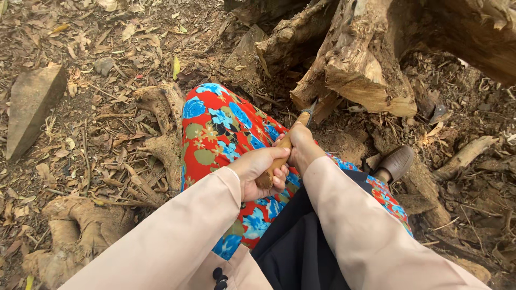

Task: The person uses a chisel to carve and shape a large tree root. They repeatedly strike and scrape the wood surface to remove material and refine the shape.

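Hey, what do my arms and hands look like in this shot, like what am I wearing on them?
Both arms are covered by long, loose sleeves of plain pale pink-beige fabric reaching to the wrists, with soft folds and no pattern. The left hand and right hand are bare: no gloves, and no rings or watch that can be seen. Small dark buttons show near the bottom edge by the left sleeve.

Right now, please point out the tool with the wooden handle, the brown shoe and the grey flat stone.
wooden-handled tool (279,159): head view, on the handle between both hands.
brown shoe (396,162): head view, on its upper.
grey flat stone (31,104): head view, on its top face.
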A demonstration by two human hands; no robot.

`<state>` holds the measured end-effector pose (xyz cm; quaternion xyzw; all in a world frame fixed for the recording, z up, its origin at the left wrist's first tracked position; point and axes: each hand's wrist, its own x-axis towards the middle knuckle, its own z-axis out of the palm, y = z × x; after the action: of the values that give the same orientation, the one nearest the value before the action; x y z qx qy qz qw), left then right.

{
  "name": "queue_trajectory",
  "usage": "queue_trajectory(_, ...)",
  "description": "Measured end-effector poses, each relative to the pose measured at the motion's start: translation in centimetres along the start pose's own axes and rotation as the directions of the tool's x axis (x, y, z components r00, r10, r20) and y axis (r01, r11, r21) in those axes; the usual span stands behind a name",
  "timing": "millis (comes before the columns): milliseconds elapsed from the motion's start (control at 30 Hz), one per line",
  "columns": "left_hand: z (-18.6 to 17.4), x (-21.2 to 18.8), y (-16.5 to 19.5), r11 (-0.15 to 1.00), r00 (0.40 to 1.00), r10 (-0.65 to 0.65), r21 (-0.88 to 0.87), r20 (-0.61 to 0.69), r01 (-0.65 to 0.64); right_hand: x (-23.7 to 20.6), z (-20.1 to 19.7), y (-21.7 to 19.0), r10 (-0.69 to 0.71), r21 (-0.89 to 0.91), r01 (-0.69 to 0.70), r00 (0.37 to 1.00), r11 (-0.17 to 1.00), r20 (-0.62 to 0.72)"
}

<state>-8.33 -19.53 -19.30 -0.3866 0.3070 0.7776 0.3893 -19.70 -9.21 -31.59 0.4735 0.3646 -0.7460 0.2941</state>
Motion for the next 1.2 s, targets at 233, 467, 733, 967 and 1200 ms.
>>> queue_trajectory(233, -0.3, 1.4, -0.2, 1.0, 0.998, 0.025, -0.009, 0.052, -0.025, -0.6, -0.1, -0.4, -0.091, -0.049, 0.093, 0.994, 0.994, 0.055)
queue_trajectory(467, -2.3, 3.1, 0.0, 0.984, 0.988, -0.027, -0.169, 0.155, 0.054, 0.3, 1.0, -0.3, -0.103, -0.266, 0.078, 0.991, 0.961, -0.085)
queue_trajectory(733, 3.6, 4.5, -7.0, 0.989, 0.992, 0.122, -0.077, -0.005, -0.122, 0.8, -7.4, -1.8, -0.017, 0.104, -0.021, 0.937, 0.994, 0.35)
queue_trajectory(967, 1.6, 4.0, -2.8, 0.996, 0.995, 0.088, -0.036, 0.048, -0.087, -0.2, -3.1, -2.1, -0.089, -0.059, 0.101, 0.982, 0.993, 0.169)
queue_trajectory(1200, -0.5, 4.4, -1.9, 0.996, 0.998, -0.027, 0.082, -0.049, 0.031, 0.4, -1.9, -0.5, -0.105, -0.129, 0.109, 0.994, 0.986, 0.036)
